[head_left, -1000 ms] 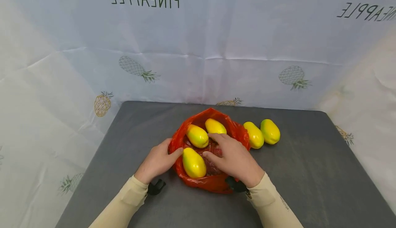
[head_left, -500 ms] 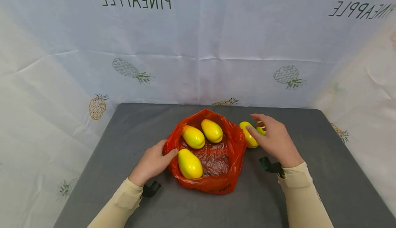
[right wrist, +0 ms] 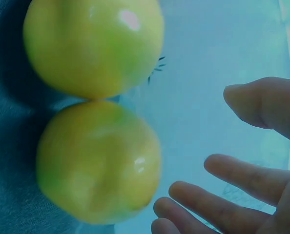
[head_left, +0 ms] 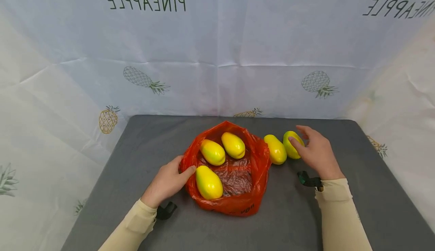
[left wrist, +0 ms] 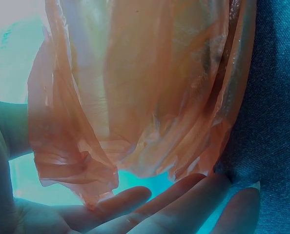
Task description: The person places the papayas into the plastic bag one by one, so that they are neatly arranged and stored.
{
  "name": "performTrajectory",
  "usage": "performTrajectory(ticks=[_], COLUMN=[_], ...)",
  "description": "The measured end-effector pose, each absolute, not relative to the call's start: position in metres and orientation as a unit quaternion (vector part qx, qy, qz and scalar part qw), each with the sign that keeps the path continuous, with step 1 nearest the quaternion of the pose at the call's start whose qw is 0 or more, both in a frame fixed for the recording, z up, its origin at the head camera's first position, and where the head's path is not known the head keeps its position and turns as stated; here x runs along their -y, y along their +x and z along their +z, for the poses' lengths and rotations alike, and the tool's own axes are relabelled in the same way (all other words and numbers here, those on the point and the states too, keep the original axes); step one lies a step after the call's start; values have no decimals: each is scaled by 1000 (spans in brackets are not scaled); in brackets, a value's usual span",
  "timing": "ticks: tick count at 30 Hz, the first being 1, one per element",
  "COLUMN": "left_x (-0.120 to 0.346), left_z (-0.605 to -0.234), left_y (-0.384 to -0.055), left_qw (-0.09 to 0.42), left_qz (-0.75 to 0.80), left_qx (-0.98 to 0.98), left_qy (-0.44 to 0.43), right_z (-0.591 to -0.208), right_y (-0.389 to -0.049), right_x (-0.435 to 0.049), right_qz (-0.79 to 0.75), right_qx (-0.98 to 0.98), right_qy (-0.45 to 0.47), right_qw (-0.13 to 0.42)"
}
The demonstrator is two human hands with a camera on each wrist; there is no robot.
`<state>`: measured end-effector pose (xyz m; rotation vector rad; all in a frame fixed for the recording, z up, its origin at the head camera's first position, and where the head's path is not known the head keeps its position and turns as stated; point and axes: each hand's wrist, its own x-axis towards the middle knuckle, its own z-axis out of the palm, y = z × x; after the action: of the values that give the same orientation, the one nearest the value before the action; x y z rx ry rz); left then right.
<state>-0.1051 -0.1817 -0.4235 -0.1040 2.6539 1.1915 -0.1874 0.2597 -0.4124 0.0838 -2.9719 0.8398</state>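
Note:
A red plastic bag (head_left: 238, 205) stands wide-mouthed on the table, with three yellow mangoes inside; one mango (head_left: 209, 183) lies near its left side. My left hand (head_left: 168, 181) holds the bag's left rim, thumb over the edge and fingers along the outside. In the left wrist view the thin bag wall (left wrist: 135, 97) hangs between thumb and fingers. Right of the bag two more mangoes lie side by side. My right hand (head_left: 317, 152) is at the outer mango (head_left: 291, 145), thumb and fingers spread. The right wrist view shows these fingers (right wrist: 223, 209) apart from the fruit.
The nearer loose mango (head_left: 276, 149) lies between the bag and the outer one. The grey table (head_left: 367, 205) ends at the back against a white pineapple-print cloth (head_left: 217, 35), which also hangs at both sides.
My right hand has come out of the bag and moved right, past the nearer loose mango to the outer one. My left hand has stayed at the bag's rim.

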Motion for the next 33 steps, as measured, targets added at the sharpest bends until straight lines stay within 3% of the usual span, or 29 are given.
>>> performTrajectory(ticks=[21,33], left_x=[182,182], left_z=[-425,-424], left_y=[-105,-105], left_qw=[115,122], left_qz=[397,400], left_qx=[-910,-908], left_qy=[-37,-39], right_z=[-436,-441], right_y=[-200,-200], right_x=[-274,-275], right_qz=[281,276], right_qx=[957,958], right_qy=[-40,-37], right_qw=[-59,-72])
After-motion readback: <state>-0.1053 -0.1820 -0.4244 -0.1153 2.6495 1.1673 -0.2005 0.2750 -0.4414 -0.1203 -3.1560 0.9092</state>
